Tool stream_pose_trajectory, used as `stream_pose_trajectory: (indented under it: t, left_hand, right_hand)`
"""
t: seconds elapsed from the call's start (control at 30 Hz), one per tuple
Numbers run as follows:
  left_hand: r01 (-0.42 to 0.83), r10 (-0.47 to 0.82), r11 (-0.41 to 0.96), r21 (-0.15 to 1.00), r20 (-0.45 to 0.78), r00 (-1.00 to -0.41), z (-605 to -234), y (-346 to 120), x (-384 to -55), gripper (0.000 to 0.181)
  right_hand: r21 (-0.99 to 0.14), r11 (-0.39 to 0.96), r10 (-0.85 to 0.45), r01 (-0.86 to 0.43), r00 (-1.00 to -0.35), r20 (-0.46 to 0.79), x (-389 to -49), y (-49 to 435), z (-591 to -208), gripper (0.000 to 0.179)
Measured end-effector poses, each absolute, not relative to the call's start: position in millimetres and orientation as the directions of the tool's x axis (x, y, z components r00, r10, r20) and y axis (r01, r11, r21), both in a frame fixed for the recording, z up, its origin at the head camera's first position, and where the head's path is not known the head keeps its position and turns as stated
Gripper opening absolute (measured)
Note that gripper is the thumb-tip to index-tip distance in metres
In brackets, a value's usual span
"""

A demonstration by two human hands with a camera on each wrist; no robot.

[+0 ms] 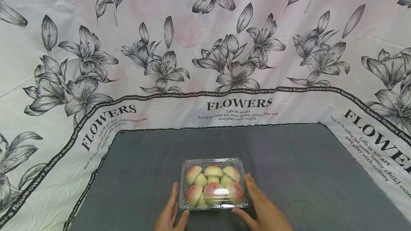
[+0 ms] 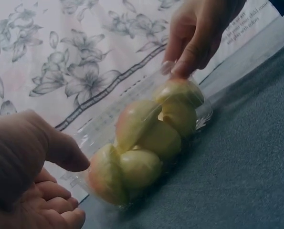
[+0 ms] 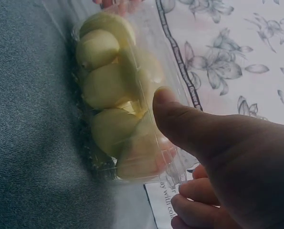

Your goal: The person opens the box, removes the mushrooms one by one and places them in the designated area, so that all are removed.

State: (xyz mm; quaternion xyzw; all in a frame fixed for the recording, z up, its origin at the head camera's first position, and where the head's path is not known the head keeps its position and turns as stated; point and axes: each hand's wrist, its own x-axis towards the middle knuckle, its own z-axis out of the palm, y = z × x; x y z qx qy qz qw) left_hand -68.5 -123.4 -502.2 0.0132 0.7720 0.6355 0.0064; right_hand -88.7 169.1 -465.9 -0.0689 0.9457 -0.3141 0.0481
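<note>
A clear plastic clamshell box [image 1: 213, 160] with its lid closed is at the front middle of the dark table. Inside are several pale yellow mushroom-shaped pieces [image 1: 213, 192] with pinkish-red caps. My left hand [image 1: 171, 209] holds the box's left side, its thumb at the near left corner. On the opposite side my right hand [image 1: 264, 206] grips the box, fingers along the right wall and thumb at the near right corner. The right wrist view shows that thumb [image 3: 180, 119] against the clear plastic. In the left wrist view, the left fingers [image 2: 53, 200] are bent beside the box end.
Dark grey cloth [image 1: 144, 159] covers the table around the box. A white curtain [image 1: 179, 113] with black flower drawings and printed words surrounds the table at the back and both sides.
</note>
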Motion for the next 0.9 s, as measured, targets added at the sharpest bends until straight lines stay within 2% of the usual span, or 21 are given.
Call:
stream_pose_trajectory:
  t: [0.17, 0.4, 0.53, 0.9]
  left_hand:
    - [0.004, 0.057, 0.137, 0.991, -0.004, -0.998, -505, -122, -72, 0.089]
    - [0.030, 0.077, 0.072, 0.997, 0.024, -0.997, -510, -121, -73, 0.085]
    - [0.039, 0.064, 0.030, 0.999, 0.037, -0.997, -513, -118, -74, 0.083]
    - [0.047, 0.011, 0.033, 0.998, 0.047, -0.999, -516, -114, -74, 0.076]
  right_hand:
    - [-0.588, 0.805, -0.142, -0.079, -0.988, -0.063, -90, 168, -470, 0.111]
    - [-0.561, 0.820, -0.139, -0.112, -0.990, -0.004, -90, 169, -475, 0.105]
    - [-0.561, 0.820, -0.139, -0.108, -0.990, -0.012, -92, 169, -476, 0.105]
    - [-0.556, 0.824, -0.135, -0.109, -0.991, -0.006, -94, 170, -477, 0.104]
